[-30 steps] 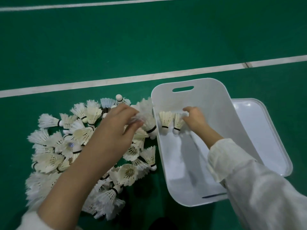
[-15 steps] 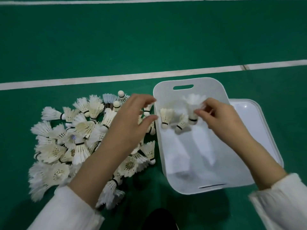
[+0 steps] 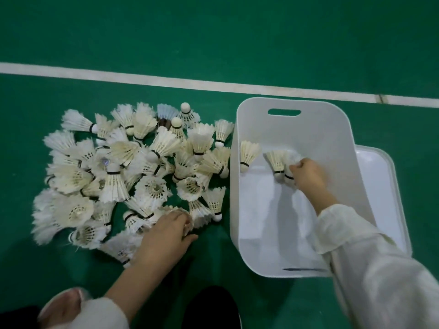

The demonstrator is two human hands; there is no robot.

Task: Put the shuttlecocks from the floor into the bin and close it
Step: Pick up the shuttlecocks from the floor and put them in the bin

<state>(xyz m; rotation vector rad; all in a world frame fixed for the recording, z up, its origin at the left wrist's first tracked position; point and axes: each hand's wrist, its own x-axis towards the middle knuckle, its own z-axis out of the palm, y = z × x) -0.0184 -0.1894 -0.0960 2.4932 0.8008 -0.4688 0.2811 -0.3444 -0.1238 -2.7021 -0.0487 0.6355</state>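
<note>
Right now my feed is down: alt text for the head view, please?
The right hand holds a shuttlecock inside the white bin, beside two others leaning on its far wall. The left hand grips another shuttlecock at the near edge of the floor pile; the lid lies right of the bin.

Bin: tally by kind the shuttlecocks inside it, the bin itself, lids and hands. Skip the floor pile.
Shuttlecocks inside: 3
Bin: 1
Lid: 1
Hands: 2, left hand, right hand
Total: 7
</note>
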